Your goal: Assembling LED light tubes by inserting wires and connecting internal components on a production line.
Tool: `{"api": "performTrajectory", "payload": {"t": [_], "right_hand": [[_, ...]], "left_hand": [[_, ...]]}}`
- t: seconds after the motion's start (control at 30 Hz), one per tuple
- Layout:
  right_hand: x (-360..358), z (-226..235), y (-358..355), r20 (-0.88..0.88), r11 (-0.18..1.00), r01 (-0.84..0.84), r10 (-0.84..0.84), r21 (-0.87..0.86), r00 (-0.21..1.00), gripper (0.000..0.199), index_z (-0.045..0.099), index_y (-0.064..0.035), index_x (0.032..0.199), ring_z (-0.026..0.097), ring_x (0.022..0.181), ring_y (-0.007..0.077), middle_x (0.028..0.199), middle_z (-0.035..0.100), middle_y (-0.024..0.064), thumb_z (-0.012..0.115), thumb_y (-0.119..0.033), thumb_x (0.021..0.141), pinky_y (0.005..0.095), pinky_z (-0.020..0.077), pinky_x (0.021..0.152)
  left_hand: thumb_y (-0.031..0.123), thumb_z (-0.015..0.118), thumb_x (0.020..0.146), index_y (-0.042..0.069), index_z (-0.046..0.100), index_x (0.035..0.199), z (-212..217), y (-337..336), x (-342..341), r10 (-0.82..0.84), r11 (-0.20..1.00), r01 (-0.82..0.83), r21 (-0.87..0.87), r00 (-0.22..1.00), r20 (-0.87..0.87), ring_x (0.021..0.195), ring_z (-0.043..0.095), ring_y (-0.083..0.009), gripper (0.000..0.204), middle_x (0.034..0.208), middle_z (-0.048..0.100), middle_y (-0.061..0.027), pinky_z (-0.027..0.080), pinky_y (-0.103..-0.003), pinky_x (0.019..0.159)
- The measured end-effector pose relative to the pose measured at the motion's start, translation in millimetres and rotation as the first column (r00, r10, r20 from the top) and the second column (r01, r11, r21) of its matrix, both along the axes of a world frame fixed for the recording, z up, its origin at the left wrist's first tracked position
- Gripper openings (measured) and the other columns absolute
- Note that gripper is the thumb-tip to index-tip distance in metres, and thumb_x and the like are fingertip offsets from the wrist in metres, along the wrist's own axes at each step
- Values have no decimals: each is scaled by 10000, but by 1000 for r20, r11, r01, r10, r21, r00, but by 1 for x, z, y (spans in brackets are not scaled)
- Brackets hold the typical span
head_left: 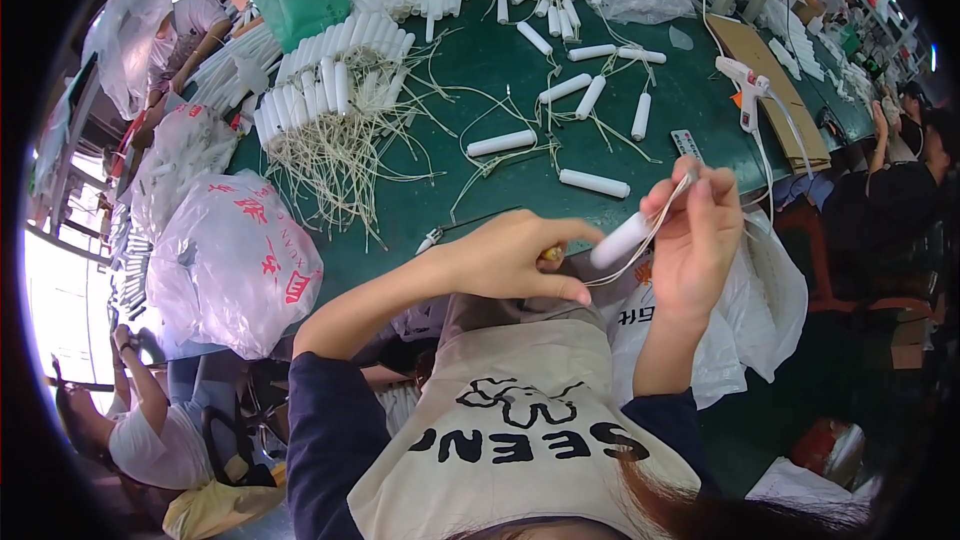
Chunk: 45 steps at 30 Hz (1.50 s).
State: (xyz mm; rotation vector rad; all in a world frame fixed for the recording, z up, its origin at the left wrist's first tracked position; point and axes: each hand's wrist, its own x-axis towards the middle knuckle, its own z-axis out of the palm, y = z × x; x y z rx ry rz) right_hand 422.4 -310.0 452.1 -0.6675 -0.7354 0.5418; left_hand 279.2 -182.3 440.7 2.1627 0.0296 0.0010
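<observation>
My right hand (700, 230) is closed on a white cylinder (621, 240), its fingertips pinching the upper end where thin cream wires come out. The wires (652, 238) hang down along the cylinder. To its left, my left hand (510, 255) has its index finger and thumb apart beside the cylinder's lower end and the wire ends. Its other fingers curl round a small yellow thing (551, 254), mostly hidden, whose kind I cannot make out. Several loose wired cylinders (594, 183) lie just beyond my hands on the green table (430, 180).
A stacked bundle of wired cylinders (318, 90) stands at the left, beside a clear plastic bag (250, 260). At the right lie a white glue gun (742, 90), cardboard (775, 90) and a small remote-like thing (686, 144). Other people (160, 430) sit left and right.
</observation>
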Motion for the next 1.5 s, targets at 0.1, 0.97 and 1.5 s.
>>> {"api": "performTrajectory", "payload": {"t": [0.1, 0.97, 1.5], "right_hand": [[-4, -6, -2, 10, 986, -105, 104, 128, 995, 89, 446, -44, 985, 528, 590, 152, 937, 480, 102, 501, -67, 919, 278, 454, 520], [16, -37, -8, 503, 865, -205, 443, -458, 742, 379, 569, -15, 1069, 596, 953, 219, 924, 630, 118, 666, -261, 797, 356, 476, 823], [-5, -46, -15, 463, 775, -80, 454, -627, 761, 286, 605, 46, 1056, 652, 780, 143, 861, 674, 107, 656, -21, 782, 257, 510, 748]], "left_hand": [[361, 695, 795, 76, 569, 1173, -12, 1, -2, -103, 959, 97, -267, 995, -11, 538, 357, -100, 490, 596, 361, 11, 297, -278, 503], [230, 655, 779, 117, 612, 898, 25, 1, -28, 61, 679, -287, 676, 940, 337, 496, 546, -234, 169, 570, 492, -40, 387, -333, 423], [51, 346, 866, -11, 276, 1305, 17, 11, -30, 351, 935, -341, -103, 931, 105, 554, 467, -198, 448, 634, 484, -91, 402, -316, 583]]}}
